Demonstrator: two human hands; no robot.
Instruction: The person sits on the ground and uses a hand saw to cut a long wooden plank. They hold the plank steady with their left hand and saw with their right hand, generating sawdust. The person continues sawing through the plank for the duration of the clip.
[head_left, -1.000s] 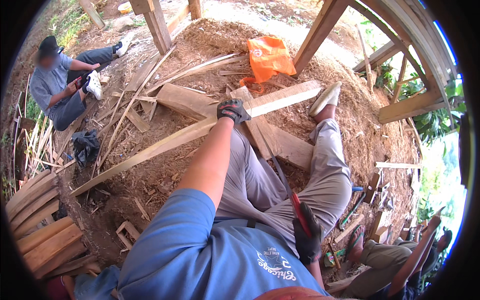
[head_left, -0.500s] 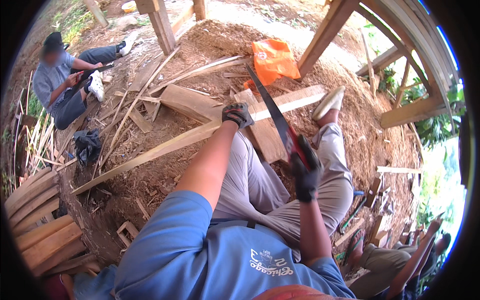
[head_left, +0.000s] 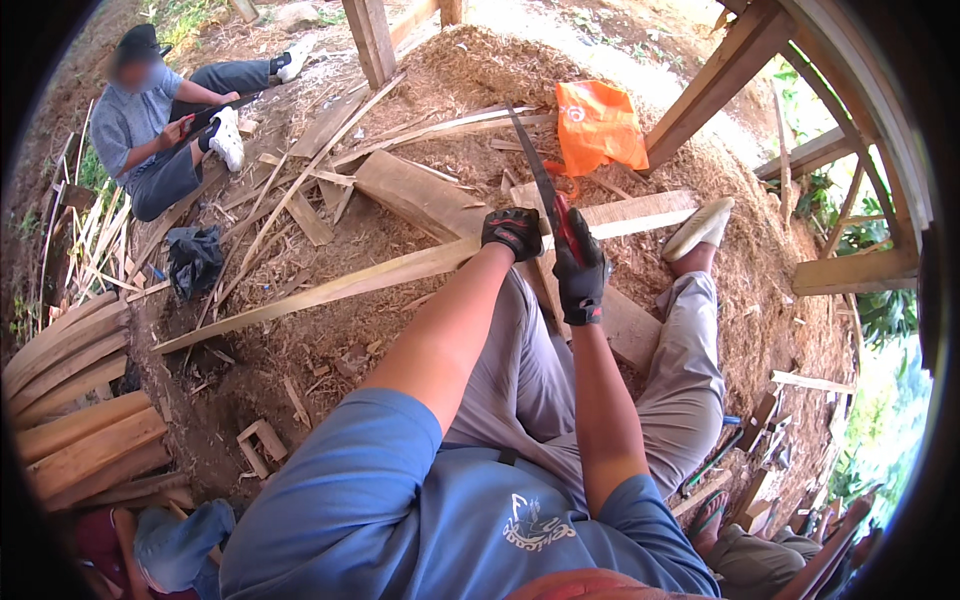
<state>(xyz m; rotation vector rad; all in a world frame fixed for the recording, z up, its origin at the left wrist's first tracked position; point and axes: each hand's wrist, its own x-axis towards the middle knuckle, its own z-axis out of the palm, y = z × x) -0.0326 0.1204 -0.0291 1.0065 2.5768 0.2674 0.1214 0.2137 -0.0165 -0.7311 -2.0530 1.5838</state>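
Note:
My left hand (head_left: 513,233), in a black and grey work glove, is closed over a long narrow wooden plank (head_left: 370,278) lying slantwise in front of my legs. My right hand (head_left: 581,280), gloved too, grips the red handle of a handsaw (head_left: 541,172). The saw's dark blade points away from me, crossing the plank just right of my left hand; whether its teeth touch the wood I cannot tell. A wide board (head_left: 625,325) lies under the plank, between my legs. Beyond the plank rests a thick wooden board (head_left: 412,196).
An orange plastic bag (head_left: 600,128) lies ahead, near slanted timber posts (head_left: 715,85). At the far left a seated person (head_left: 150,125) holds a dark tool with a red handle. Stacked boards (head_left: 90,450) and a black bag (head_left: 194,260) are at left. Other people sit at the lower corners.
My right hand has moved forward and left with the saw, bringing its handle close to my left hand. The left hand stays on the plank. The whole view has shifted slightly.

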